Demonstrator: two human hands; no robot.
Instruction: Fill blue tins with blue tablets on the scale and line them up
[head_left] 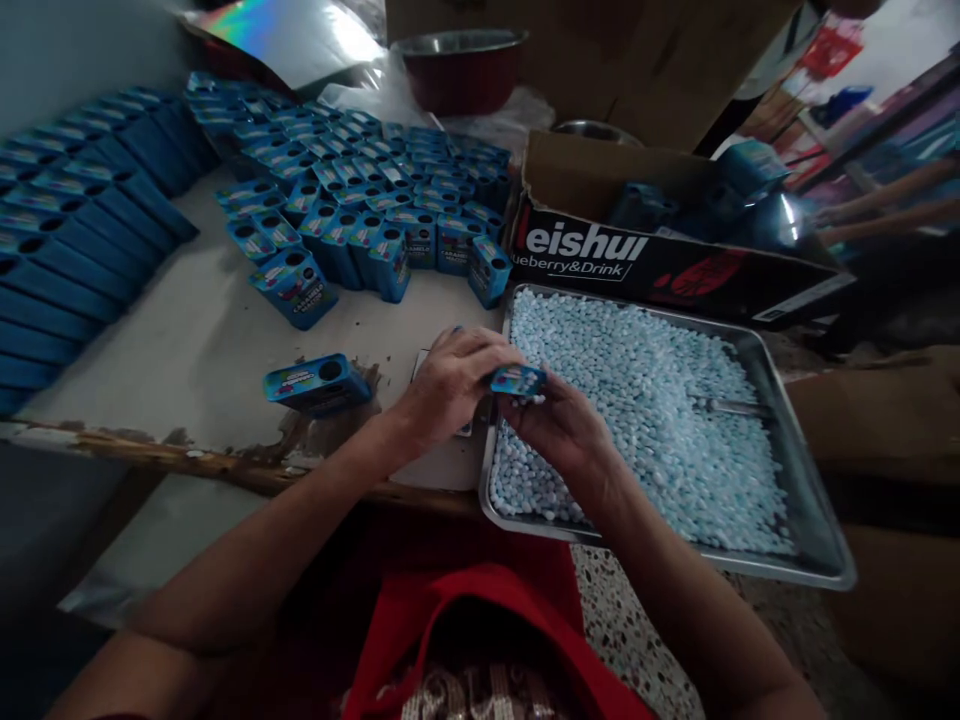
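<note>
Between my hands, over the near-left edge of the candy tray, is a small blue candy box (517, 379), its printed top facing up. My left hand (451, 378) is closed around the box's left side. Cupped with its palm up, my right hand (564, 428) holds several small white and pale-blue candies (534, 400) against the box's near side. Pale candies fill the metal tray (821, 500) below and to the right. A flat, light-edged object (466, 430) lies mostly hidden under my left hand.
One blue box (319, 385) lies at the table's front, left of my hands. Many similar boxes (360, 240) stand behind, with more rows (97, 240) at far left. A metal scoop (739, 408) sits in the candies. Behind the tray is a black-printed carton (600, 255); another person's arms (892, 205) reach in at right.
</note>
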